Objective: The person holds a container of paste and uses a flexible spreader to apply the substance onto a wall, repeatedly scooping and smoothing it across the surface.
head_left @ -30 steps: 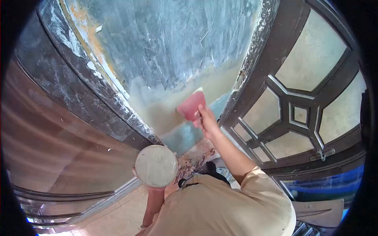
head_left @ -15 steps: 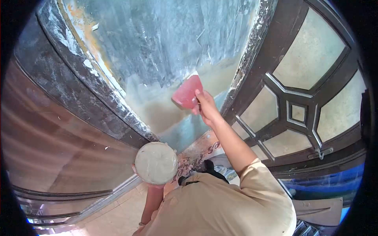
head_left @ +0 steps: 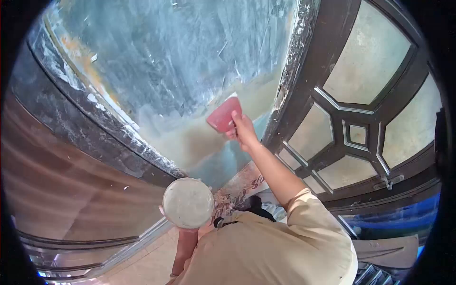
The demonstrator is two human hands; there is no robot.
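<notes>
A: What does the right hand [head_left: 242, 130] do?

B: It grips a red scraper [head_left: 223, 115] by the handle end, fingers closed around it. The blade is flat against the blue-grey wall panel [head_left: 190, 52], at the border where the fresh beige putty band [head_left: 185, 137] meets the older rough surface.

A: And the left hand [head_left: 183, 228]?

B: It is mostly hidden under a round container of putty [head_left: 188, 203], held up near the chest. It carries the container from below, but I cannot see the fingers, so the exact grip I cannot tell.

A: What is around?

B: On the right, a dark door w/ glass panes [head_left: 365, 95]; on the left, a dark curved frame [head_left: 95, 123] w/ white splashes. The scraper is close to the right frame edge [head_left: 297, 66], not touching it.

A: What can go wrong, in your opinion?

B: I think 3 things. If the blade tilts too much, it can dig into the wet layer & leave ridges. If the stroke goes too far right, putty can smear on the dark frame, which has spots already. Also the container sits level now; if the left arm tips it while the eyes follow the scraper, the putty may slide out onto the shirt [head_left: 270, 251].
</notes>
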